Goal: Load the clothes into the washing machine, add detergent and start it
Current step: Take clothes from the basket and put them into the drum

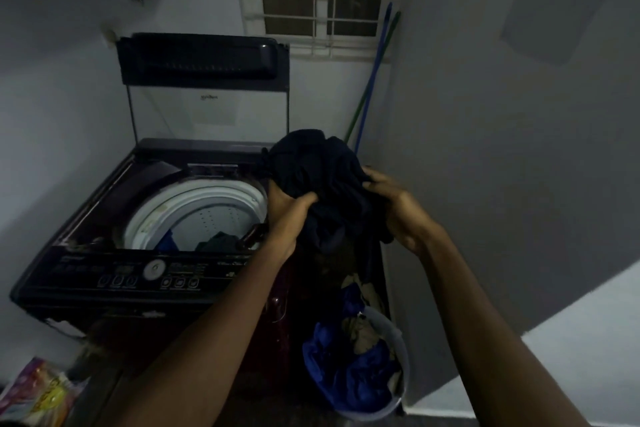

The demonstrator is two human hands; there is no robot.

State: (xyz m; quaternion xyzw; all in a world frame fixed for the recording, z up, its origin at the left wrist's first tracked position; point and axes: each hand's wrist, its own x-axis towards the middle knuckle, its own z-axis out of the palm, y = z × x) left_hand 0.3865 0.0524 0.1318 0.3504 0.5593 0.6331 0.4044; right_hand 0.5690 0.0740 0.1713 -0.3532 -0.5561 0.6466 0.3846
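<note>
Your left hand (290,210) and right hand (393,206) both grip a bunched dark garment (311,163), fingers curled into the cloth. Left of them, the washing machine (104,274) stands lid up, a few clothes inside. Below, the basket (405,360) holds more. Hanging folds could snag the drum rim (207,198) and spill outside.

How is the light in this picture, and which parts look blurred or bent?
Head view: dim, bluish light, so the dark garment shows few folds; head view: the colourful packet at the lower left corner is blurred; head view: the washing machine looks slanted by wide-angle distortion.
</note>
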